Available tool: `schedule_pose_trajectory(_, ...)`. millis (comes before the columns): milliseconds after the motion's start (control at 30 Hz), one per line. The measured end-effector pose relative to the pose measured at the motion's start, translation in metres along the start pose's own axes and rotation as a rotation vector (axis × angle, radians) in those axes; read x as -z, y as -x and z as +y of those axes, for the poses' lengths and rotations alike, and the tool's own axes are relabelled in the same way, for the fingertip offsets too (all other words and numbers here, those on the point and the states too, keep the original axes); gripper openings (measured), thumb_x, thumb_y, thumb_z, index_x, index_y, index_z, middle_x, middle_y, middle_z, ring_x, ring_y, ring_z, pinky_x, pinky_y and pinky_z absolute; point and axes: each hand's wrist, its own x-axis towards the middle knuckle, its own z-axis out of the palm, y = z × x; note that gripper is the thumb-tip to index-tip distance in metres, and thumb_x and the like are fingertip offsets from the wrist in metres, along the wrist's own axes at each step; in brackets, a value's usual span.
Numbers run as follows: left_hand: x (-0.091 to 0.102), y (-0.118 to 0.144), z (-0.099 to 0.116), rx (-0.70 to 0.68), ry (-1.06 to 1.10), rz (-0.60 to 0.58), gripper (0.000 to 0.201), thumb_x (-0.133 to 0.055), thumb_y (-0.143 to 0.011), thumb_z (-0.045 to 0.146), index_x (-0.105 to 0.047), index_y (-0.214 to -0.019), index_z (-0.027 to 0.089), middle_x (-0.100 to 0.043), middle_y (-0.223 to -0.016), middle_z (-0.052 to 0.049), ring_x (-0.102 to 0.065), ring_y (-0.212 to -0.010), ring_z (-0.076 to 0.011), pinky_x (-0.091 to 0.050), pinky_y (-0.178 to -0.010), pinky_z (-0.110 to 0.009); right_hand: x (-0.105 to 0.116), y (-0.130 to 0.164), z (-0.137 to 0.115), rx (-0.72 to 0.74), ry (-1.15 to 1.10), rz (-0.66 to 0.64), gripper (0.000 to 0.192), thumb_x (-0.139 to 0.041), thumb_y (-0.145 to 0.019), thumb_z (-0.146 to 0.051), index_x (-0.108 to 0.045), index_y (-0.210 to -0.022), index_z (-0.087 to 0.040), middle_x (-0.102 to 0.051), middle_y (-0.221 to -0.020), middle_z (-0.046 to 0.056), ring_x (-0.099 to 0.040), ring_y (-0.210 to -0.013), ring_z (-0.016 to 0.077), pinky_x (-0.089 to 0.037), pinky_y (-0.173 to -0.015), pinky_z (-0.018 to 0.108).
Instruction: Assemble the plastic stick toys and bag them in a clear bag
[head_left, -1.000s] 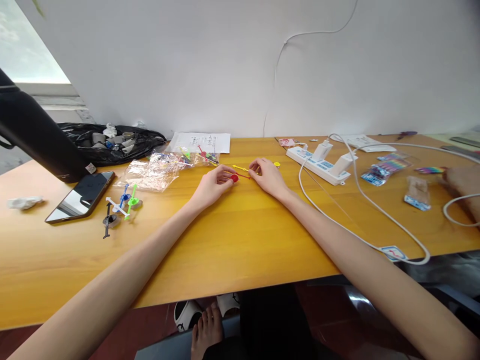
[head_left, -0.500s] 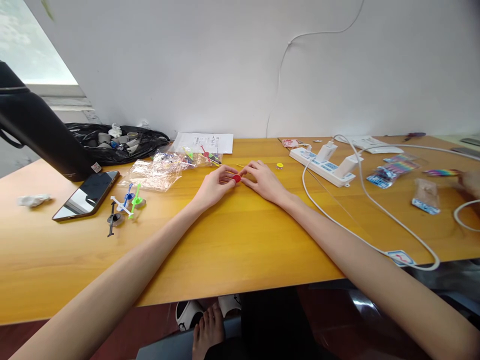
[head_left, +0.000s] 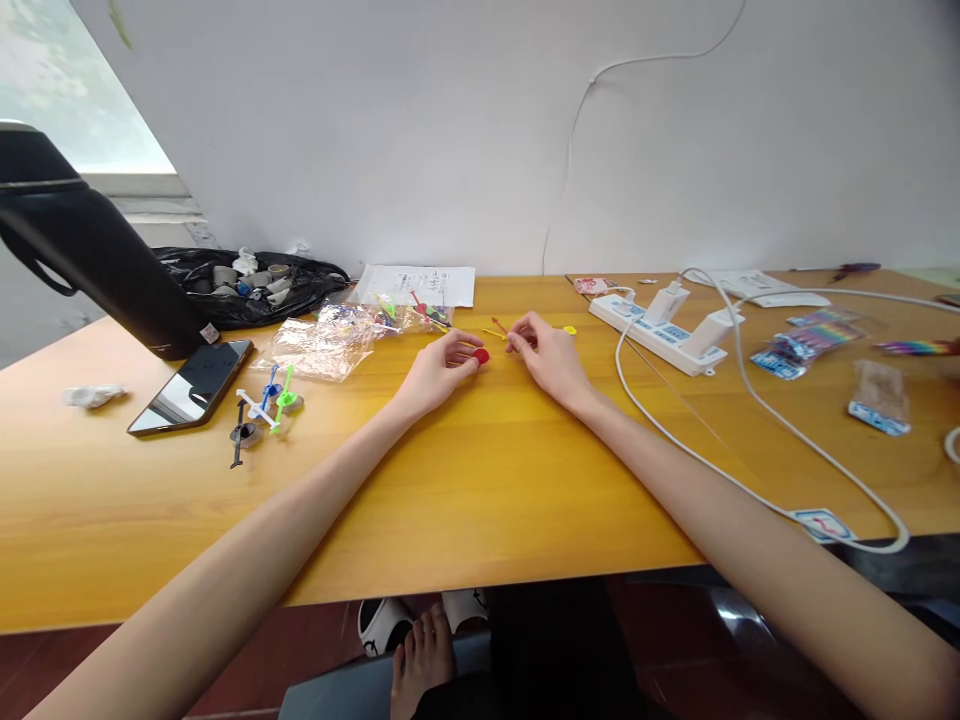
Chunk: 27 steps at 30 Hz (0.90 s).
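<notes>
**Pinching a red disc and a thin stick over the counter**

Holding both hands close together at the far middle of the counter, we keep a small red disc at the fingertips of our left hand, the fingers curled in and pressed onto it. Our right hand sits just right of the red disc, thumb and forefinger closed on a thin red stick whose free end points up and to the left, away from us and toward the wall. So the stick's long axis runs on a slant from the right hand toward a spot just beyond the red disc, and the two pieces are near each other but apart. The left hand is the one nearer the disc; the right is nearer the stick.

Beyond the red disc, a yellow stick lies flat, and a small yellow disc shows just past our right hand. Left of the red disc lie clear bags of coloured parts, some assembled pieces and a phone. Right of it a power strip trails white cables.
</notes>
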Motion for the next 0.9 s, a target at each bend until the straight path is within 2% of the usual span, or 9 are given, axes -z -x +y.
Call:
schedule_pose_trajectory(100,0.000,0.001,0.000,0.006,0.002,0.004,0.031,-0.069,-0.086,0.037,-0.065,-0.110,0.018,-0.075,-0.107,-0.011,-0.071,-0.102,-0.0232,-0.054,-0.096,-0.039,0.003,0.000,-0.005,-0.064,-0.164,0.106,0.010,-0.061,-0.095,-0.031,-0.061,-0.094,-0.021,-0.075,-0.082,0.004,-0.073,-0.081,0.0206,-0.054,-0.081,0.035)
schedule_pose_trajectory(333,0.001,0.001,-0.003,0.000,0.035,0.006,0.032,-0.069,-0.085,0.035,-0.065,-0.112,0.018,-0.075,-0.108,-0.010,-0.071,-0.102,-0.0227,-0.054,-0.095,-0.039,-0.001,0.005,-0.019,-0.044,-0.301,0.089,0.018,-0.072,-0.086,-0.035,-0.069,-0.095,-0.020,-0.077,-0.098,0.006,-0.075,-0.093,0.0212,-0.058,-0.091,0.038)
schedule_pose_trajectory(533,0.001,0.000,-0.002,0.012,0.033,0.001,0.032,-0.069,-0.085,0.036,-0.065,-0.111,0.018,-0.076,-0.105,-0.011,-0.072,-0.096,-0.0222,-0.055,-0.093,-0.039,0.002,0.006,-0.025,-0.141,-0.418,0.135,0.028,-0.070,-0.088,-0.046,-0.068,-0.090,-0.019,-0.077,-0.084,0.008,-0.075,-0.083,0.0226,-0.060,-0.083,0.038)
schedule_pose_trajectory(700,0.001,0.002,0.000,0.037,0.078,-0.019,0.036,-0.071,-0.084,0.036,-0.063,-0.113,0.017,-0.076,-0.110,-0.013,-0.074,-0.094,-0.0223,-0.056,-0.093,-0.040,-0.002,0.007,-0.029,-0.154,-0.533,-0.014,0.030,-0.075,-0.085,-0.048,-0.072,-0.090,-0.018,-0.078,-0.087,0.007,-0.073,-0.084,0.0212,-0.058,-0.087,0.037)
schedule_pose_trajectory(800,0.002,0.002,0.001,0.024,0.085,-0.040,0.035,-0.072,-0.084,0.037,-0.064,-0.112,0.017,-0.077,-0.109,-0.013,-0.074,-0.099,-0.0239,-0.055,-0.095,-0.041,-0.006,0.009,-0.029,-0.120,-0.514,-0.100,0.028,-0.077,-0.083,-0.045,-0.074,-0.090,-0.019,-0.078,-0.090,0.007,-0.073,-0.086,0.0208,-0.058,-0.087,0.036)
schedule_pose_trajectory(900,0.002,0.002,0.001,0.025,0.075,-0.042,0.037,-0.074,-0.083,0.039,-0.065,-0.112,0.017,-0.078,-0.108,-0.013,-0.074,-0.099,-0.0246,-0.054,-0.096,-0.042,-0.009,0.010,-0.027,-0.110,-0.453,-0.117,0.025,-0.077,-0.083,-0.043,-0.074,-0.089,-0.019,-0.078,-0.089,0.006,-0.073,-0.084,0.0207,-0.057,-0.084,0.036)
